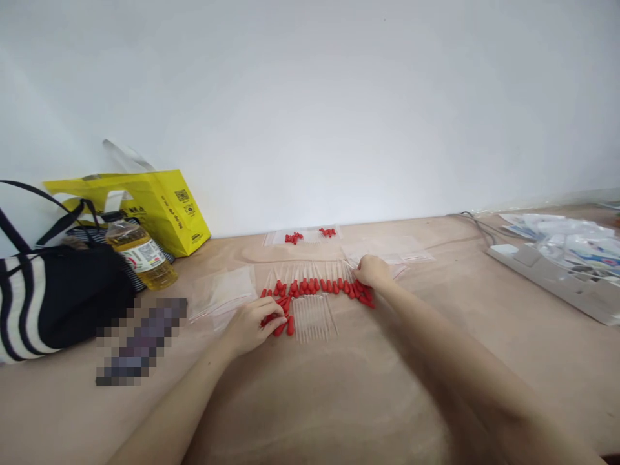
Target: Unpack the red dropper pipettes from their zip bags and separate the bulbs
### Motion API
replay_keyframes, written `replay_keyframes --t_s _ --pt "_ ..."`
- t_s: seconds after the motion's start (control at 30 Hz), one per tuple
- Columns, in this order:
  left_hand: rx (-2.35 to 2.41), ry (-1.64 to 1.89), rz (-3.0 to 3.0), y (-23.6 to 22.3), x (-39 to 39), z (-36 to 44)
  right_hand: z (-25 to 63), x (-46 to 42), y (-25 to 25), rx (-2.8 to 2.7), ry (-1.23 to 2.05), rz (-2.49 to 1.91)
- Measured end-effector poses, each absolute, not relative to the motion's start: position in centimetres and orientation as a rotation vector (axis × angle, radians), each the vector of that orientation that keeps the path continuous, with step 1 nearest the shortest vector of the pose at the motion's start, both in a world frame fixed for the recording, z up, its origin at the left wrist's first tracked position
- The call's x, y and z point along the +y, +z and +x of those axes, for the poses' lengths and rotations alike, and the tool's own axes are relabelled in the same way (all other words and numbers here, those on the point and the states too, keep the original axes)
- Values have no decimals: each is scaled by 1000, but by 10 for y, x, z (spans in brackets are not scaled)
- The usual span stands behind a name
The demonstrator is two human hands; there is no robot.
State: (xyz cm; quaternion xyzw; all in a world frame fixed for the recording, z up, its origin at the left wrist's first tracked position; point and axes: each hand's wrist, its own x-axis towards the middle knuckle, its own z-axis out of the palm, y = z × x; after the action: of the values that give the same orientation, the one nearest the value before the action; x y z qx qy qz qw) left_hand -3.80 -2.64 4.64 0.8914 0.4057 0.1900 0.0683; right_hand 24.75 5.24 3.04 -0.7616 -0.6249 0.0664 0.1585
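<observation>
A row of clear droppers (305, 285) with red rubber bulbs lies across the middle of the table, thin tubes pointing to the wall. At its left end, my left hand (254, 325) bends its fingers around a pile of loose red rubber bulbs (290, 325), thumb and fingertips closed on one. My right hand (372, 271) is closed at the row's right end, over the tubes of the last droppers; its fingertips are partly hidden. In front of the row, bare clear tubes (312, 318) lie side by side, just right of my left hand.
Clear zip bags lie left (225, 289) and behind (387, 248); another bag (310, 237) carries more red bulbs near the wall. At left are a black bag (82, 290), an oil bottle (145, 255) and a yellow bag (179, 213). A white box (547, 278) and plastic packets (576, 239) lie right.
</observation>
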Motion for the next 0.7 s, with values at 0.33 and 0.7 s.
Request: replay_keyframes --t_s 0.33,0.7 --pt "1240 927 2564 43 -30 1 234 15 33 -1915 485 -1717" --pt "1250 1079 2692 26 -42 47 204 -36 12 -1478 1108 -961"
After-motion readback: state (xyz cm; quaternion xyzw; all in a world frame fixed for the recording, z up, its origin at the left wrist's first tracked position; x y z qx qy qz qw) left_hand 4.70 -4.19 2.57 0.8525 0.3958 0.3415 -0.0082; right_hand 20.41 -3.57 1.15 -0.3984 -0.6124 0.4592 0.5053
